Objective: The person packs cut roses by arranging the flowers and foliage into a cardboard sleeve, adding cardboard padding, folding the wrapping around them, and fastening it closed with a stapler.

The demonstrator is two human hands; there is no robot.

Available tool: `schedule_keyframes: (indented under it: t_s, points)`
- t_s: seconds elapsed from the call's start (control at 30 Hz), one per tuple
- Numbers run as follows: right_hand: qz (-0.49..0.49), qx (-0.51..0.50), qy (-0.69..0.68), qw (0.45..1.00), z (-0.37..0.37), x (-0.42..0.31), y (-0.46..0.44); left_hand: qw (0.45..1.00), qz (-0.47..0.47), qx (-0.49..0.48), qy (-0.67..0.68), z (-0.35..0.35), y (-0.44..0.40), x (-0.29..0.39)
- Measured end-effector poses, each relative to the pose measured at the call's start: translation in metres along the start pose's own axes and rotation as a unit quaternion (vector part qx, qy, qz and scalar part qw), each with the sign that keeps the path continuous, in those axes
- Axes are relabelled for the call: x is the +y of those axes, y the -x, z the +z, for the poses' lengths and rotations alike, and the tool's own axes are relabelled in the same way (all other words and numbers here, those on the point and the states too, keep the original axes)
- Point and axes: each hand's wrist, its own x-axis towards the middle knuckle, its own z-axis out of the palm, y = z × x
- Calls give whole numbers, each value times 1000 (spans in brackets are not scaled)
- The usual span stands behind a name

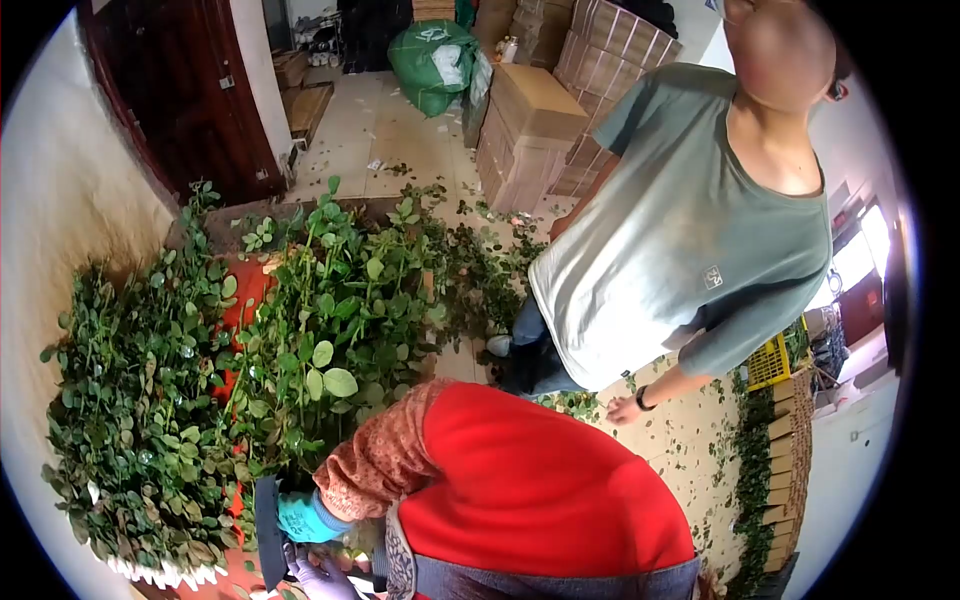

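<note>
A large red sleeve and torso fill the lower middle, with a patterned sleeve cover on the arm. At its end is my right hand (pixel 310 518) in a teal glove, against a dark flat object (pixel 268 530); its fingers are hidden. Just below, my left hand (pixel 318 575) wears a purple glove, its fingers bent at the lower edge of the same dark object. Leafy stems (pixel 330 300) lie in a thick pile above my hands. Another leafy bundle (pixel 140 400) lies on the left, with white tips at its lower end.
A person in a grey-green T-shirt (pixel 680 230) stands at the upper right, one arm hanging. Cardboard boxes (pixel 530 130) and a green sack (pixel 430 65) stand behind. Leaves litter the tiled floor (pixel 660 440). A yellow crate (pixel 768 362) is at the right, a dark red door (pixel 185 95) upper left.
</note>
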Motion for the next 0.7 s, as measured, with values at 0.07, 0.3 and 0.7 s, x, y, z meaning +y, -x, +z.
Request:
schedule_keyframes:
  t_s: [0.07, 0.3, 0.7]
  points:
    - [21, 9, -10, 1000, -5, -2, 0, 991, 28, -16, 132, -1, -9, 6]
    - [83, -52, -92, 991, -12, 5, 13, 984, -107, -81, 119, -12, -3, 25]
    - [-30, -40, 15, 999, -50, 19, 8, 931, -205, 143, 266, 21, 40, 10]
